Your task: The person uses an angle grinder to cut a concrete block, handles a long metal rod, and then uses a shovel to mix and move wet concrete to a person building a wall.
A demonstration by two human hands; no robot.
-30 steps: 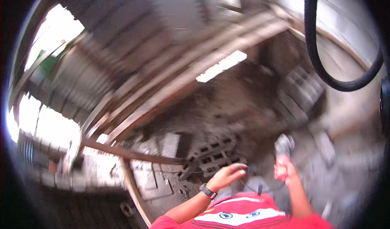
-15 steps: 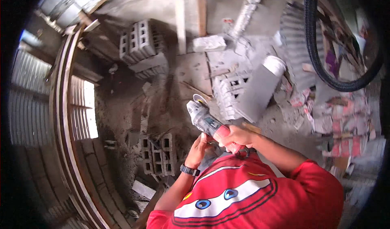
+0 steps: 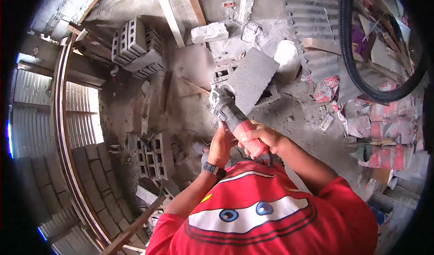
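An angle grinder [image 3: 231, 117] with a grey metal head and a red rear body is held in front of my red shirt. Its head points up and left, toward a flat grey concrete block [image 3: 254, 77] propped on hollow blocks; whether they touch I cannot tell. My right hand [image 3: 264, 137] is closed round the red body. My left hand [image 3: 219, 148], below a black wristwatch, supports the grinder from the left side, its thumb along the body and most fingers hidden behind it. The disc area at the head is pale and hard to make out.
Hollow blocks stand stacked at the far left [image 3: 138, 44], with more near my left arm [image 3: 153, 155]. A white bucket-like container [image 3: 287, 58] is beside the flat block. Stacked red-and-white bags [image 3: 384, 133] lie at right. A black hose [image 3: 347, 42] loops at upper right.
My view has turned, so the flat block and hollow blocks now appear farther left and up. The grinder's head has come nearer the flat block in the picture. Both hands keep hold of it.
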